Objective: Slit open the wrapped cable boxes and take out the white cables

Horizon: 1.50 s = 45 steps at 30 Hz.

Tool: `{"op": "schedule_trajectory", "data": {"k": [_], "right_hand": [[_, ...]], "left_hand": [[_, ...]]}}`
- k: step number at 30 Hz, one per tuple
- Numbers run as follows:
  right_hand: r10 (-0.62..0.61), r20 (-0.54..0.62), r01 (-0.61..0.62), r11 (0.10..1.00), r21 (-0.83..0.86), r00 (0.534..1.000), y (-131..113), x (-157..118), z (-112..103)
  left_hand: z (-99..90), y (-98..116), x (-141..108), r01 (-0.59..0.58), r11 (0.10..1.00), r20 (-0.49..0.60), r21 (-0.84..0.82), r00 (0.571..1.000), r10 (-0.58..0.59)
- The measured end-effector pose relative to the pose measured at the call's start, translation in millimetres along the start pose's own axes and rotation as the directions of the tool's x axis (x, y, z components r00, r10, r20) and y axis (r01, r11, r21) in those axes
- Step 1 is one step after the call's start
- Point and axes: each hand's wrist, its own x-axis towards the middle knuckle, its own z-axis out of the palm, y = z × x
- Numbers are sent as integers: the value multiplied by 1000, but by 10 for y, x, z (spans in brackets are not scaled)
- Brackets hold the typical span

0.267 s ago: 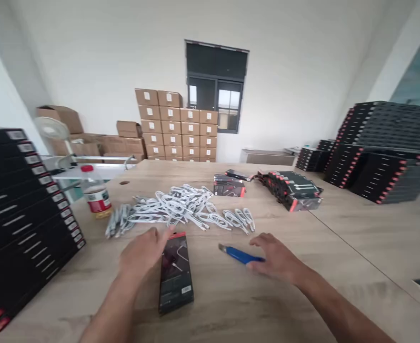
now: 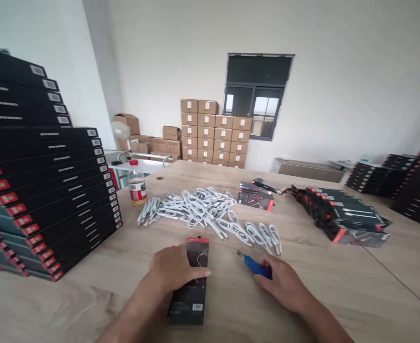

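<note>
A slim black box (image 2: 188,305) with a red top edge and a cable picture lies on the table in front of me. My left hand (image 2: 174,267) grips it across the middle, thumb over its face and fingers at its left side, mostly hidden. To its right, my right hand (image 2: 281,278) closes on the blue handle of a utility knife (image 2: 255,267), whose metal tip points up and left. Just beyond both hands spreads a pile of coiled white cables (image 2: 203,207), with several separate coils at its right end.
Tall stacks of black boxes (image 2: 70,181) rise at the left, near a bottle with a red cap (image 2: 137,183). A few boxes (image 2: 255,196) lie behind the cables, and a leaning row of boxes (image 2: 353,214) is at the right. Cartons (image 2: 206,131) stand by the wall.
My left hand has come down onto the black box and gripped it. My right hand has closed on the utility knife. The view has turned left.
</note>
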Motion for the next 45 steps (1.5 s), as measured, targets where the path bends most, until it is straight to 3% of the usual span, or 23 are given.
{"op": "schedule_trajectory", "data": {"k": [3,4,10,13,15,16,19,24,27,29,31,34,36,37,39,42,44,45], "right_hand": [[5,-83,20,958,286,997,124,-82,66],[12,-98,24,930,367,995,131,-100,84],[185,-110,-70,756,651,976,5,-93,231],[241,-91,-88,640,763,966,-42,-63,241],[281,-83,-87,543,835,956,-56,-46,202],[299,-89,-78,502,861,950,-62,-38,177],[328,-159,-13,465,885,931,-104,-4,134],[266,-319,113,580,807,910,-330,184,246],[128,-367,181,694,697,921,-478,296,347],[91,-348,186,707,682,933,-519,313,379],[106,-284,141,674,725,953,-498,283,361],[133,-165,61,566,822,977,-397,184,256],[117,-93,25,488,873,989,-334,115,165],[92,-59,10,461,888,994,-311,86,118],[10,9,-13,448,894,1000,-280,45,26],[-120,132,-49,526,849,984,-247,6,-97],[-141,190,-71,590,804,972,-223,-16,-148],[-128,200,-80,616,784,971,-210,-25,-160]], "left_hand": [[66,139,-34,-46,986,103,161,994,30],[73,177,-32,-59,987,125,147,991,40],[90,271,-25,-62,992,219,-111,972,86],[50,325,-47,-42,927,319,-372,933,169],[27,438,-55,18,781,380,-624,881,283],[33,521,-53,62,676,365,-734,875,317],[156,819,-13,89,382,204,-920,940,273],[586,1094,121,-48,101,-35,-994,992,125],[739,1035,143,-20,-42,-21,-999,999,35],[714,971,124,34,-105,30,-994,999,37],[602,926,114,140,-190,119,-972,986,119],[432,877,154,326,-331,220,-886,922,317],[416,833,206,435,-319,304,-842,872,385],[444,804,231,495,-253,376,-831,836,399],[536,740,262,607,-31,536,-794,724,433],[631,662,230,627,312,671,-714,484,563],[604,639,168,601,390,666,-698,344,661],[571,633,135,604,390,651,-696,300,697]]}}
